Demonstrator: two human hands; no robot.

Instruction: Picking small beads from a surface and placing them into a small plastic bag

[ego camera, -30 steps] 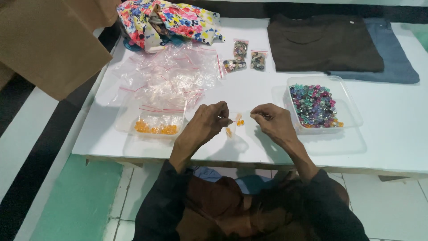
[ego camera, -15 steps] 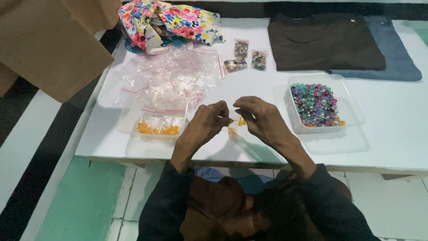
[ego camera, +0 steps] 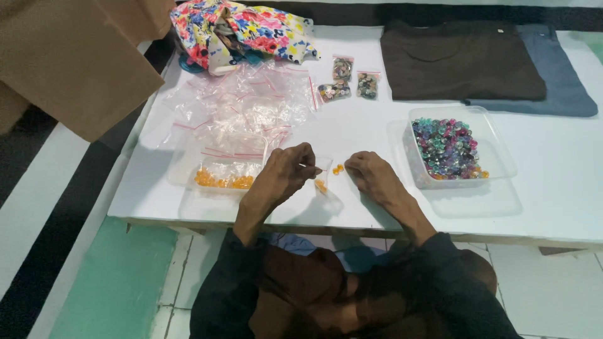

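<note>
Holding a small clear bag (ego camera: 324, 177) by its mouth, the left hand (ego camera: 284, 174) pinches narrow at the near middle of the white tabletop (ego camera: 553, 207). Loose orange beads (ego camera: 338, 169) lie just right of the bag mouth, between both hands. Right hand (ego camera: 372, 175) rests curled just beside them, nearer of the two; cannot tell whether it grips any. Bag's long axis runs near-far.

Bare hands and forearms, dark long sleeves pushed up near the elbows, brown clothing below
</note>
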